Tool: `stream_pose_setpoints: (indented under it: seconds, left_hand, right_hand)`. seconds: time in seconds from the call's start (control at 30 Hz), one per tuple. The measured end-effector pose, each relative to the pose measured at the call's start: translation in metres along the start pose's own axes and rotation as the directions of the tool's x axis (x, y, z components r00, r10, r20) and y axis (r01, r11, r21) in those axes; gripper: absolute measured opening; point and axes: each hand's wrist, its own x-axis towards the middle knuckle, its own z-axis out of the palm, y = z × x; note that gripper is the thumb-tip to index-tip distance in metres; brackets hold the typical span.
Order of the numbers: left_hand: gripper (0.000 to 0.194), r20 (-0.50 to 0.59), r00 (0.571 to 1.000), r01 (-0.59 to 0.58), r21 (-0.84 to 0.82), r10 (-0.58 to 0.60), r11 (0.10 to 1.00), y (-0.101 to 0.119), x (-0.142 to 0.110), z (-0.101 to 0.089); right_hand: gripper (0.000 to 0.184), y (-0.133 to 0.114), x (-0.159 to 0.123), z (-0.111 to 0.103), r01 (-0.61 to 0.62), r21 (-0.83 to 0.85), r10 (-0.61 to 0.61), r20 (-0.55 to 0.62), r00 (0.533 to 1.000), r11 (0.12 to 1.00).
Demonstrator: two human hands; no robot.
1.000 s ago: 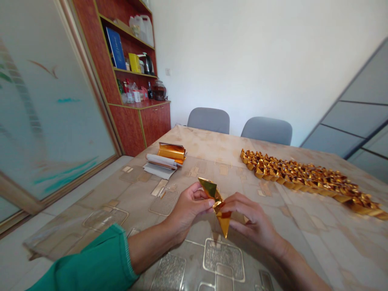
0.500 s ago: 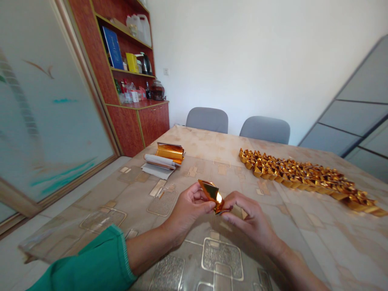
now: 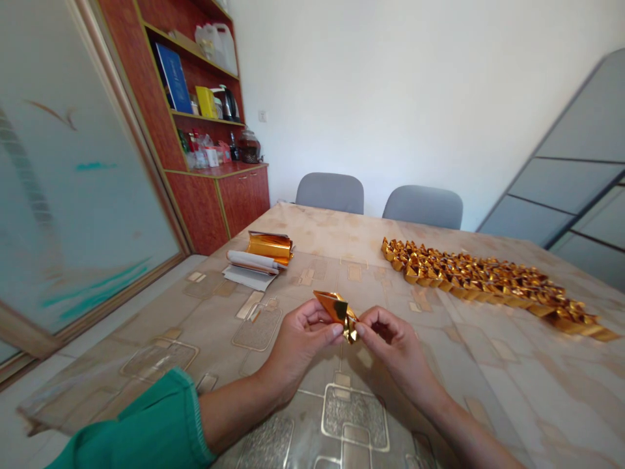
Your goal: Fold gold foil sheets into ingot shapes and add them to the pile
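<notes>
A partly folded piece of shiny gold foil paper (image 3: 332, 307) is held above the table, its pointed end up and to the left. My left hand (image 3: 305, 335) pinches it between thumb and fingers from the left side. On its right end, my right hand (image 3: 393, 335) is closed, thumb and forefinger gripping the crumpled lower edge. Further off on the left lies a stack of gold foil sheets (image 3: 269, 247), curled, beside greyish-white backed sheets (image 3: 251, 270). Rows of folded gold foil pieces (image 3: 478, 273) stand packed together on the right.
The table (image 3: 312, 231) has a clear patterned cover. Two grey chairs (image 3: 330, 193) stand behind it against the white wall. A reddish wooden cabinet (image 3: 195, 202) with shelves of household things is at the back left, next to a frosted glass door (image 3: 83, 215).
My right thumb and fingers have shifted on the foil paper's right end, which now looks more opened and creased. The whole view has shifted slightly.
</notes>
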Motion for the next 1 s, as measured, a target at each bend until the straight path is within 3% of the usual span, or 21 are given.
stream_pose_setpoints:
  seconds: [0.17, 0.43, 0.57, 0.73, 1.0]
  left_hand:
    - [0.032, -0.020, 1.000, 0.020, 0.016, -0.020, 1.000, 0.000, 0.000, 0.002]
    - [0.032, 0.009, 0.999, 0.039, -0.001, -0.039, 0.999, -0.004, 0.001, 0.000]
    - [0.034, -0.008, 0.997, 0.081, -0.064, -0.082, 0.995, -0.006, 0.002, 0.001]
    - [0.038, -0.059, 0.990, 0.117, -0.157, -0.128, 0.981, -0.006, 0.002, 0.000]
    - [0.043, -0.040, 0.987, 0.147, -0.149, -0.155, 0.978, -0.005, 0.003, 0.001]
  right_hand:
    - [0.021, -0.002, 0.000, 0.003, 0.050, -0.108, -0.056, -0.060, 0.997, 0.993]
    - [0.018, -0.008, -0.003, 0.003, 0.182, -0.290, -0.187, 0.011, 0.982, 0.939]
    - [0.017, -0.007, -0.004, 0.004, 0.193, -0.257, -0.194, 0.021, 0.981, 0.947]
    - [0.008, -0.003, -0.004, 0.006, 0.121, -0.154, -0.124, -0.012, 0.992, 0.981]
    - [0.015, 0.004, -0.004, 0.006, 0.093, -0.169, -0.096, -0.009, 0.995, 0.981]
